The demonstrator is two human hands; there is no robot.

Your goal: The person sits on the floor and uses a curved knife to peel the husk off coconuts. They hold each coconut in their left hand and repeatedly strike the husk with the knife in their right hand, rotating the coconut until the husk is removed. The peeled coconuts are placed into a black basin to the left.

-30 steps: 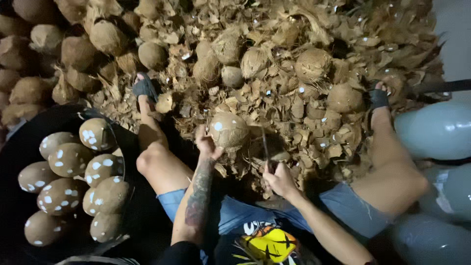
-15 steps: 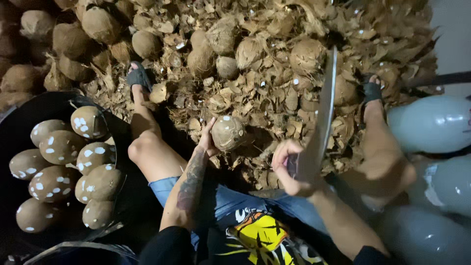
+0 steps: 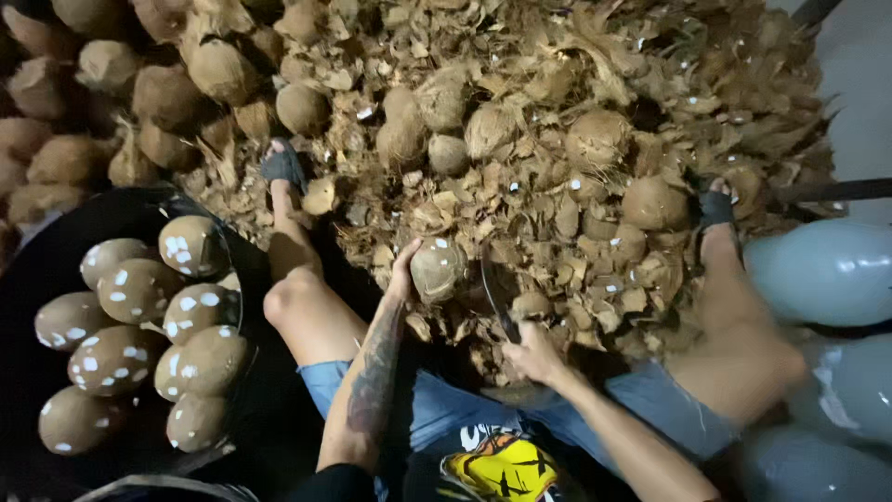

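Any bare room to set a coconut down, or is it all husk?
Little. The black tub has dark bare room left of and below its peeled coconuts. A dark gap runs beside the left knee. Ahead, the husk pile is crowded around the left hand, right hand and blade.

I see the coconut point(image 3: 439, 268) ahead between my legs, on the husk heap point(image 3: 557, 139) | left hand point(image 3: 402, 270) against its left side | knife point(image 3: 497, 297) just right of it, in right hand point(image 3: 537, 355) | basin point(image 3: 37, 279) of peeled coconuts point(image 3: 139, 325) at left | unpeeled ones point(image 3: 167, 93) behind.
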